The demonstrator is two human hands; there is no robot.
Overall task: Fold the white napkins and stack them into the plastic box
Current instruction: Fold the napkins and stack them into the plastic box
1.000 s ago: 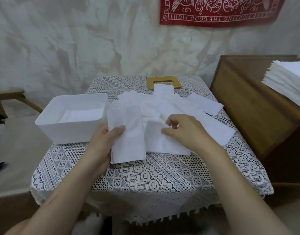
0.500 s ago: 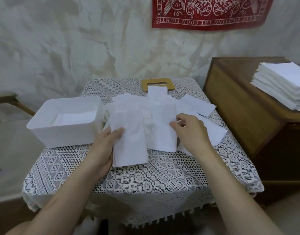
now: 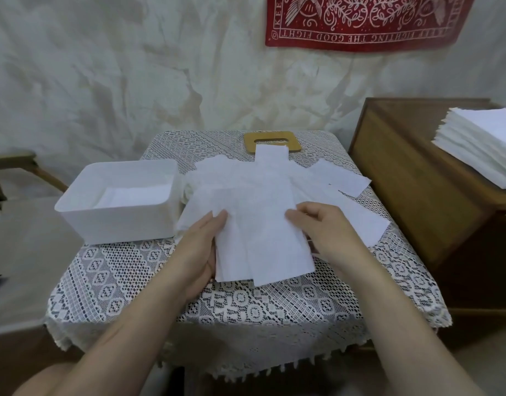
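Folded white napkins (image 3: pixel 263 241) lie overlapped between my hands near the front of a lace-covered table (image 3: pixel 246 307). My left hand (image 3: pixel 197 250) grips their left edge, thumb on top. My right hand (image 3: pixel 326 232) pinches the right edge of the top napkin. More loose folded napkins (image 3: pixel 340 178) spread behind them. The white plastic box (image 3: pixel 117 224) stands on the table's left side, with folded napkins lying flat inside (image 3: pixel 131 195).
A wooden cabinet (image 3: pixel 417 178) stands to the right, carrying a tall stack of unfolded napkins (image 3: pixel 480 144). A wooden holder (image 3: pixel 270 138) sits at the table's back edge. Wooden furniture (image 3: pixel 11 167) is at far left. A red banner (image 3: pixel 360 21) hangs on the wall.
My right hand has drawn a second folded napkin leftward onto the one held by my left hand, so the two now overlap. The camera has shifted slightly.
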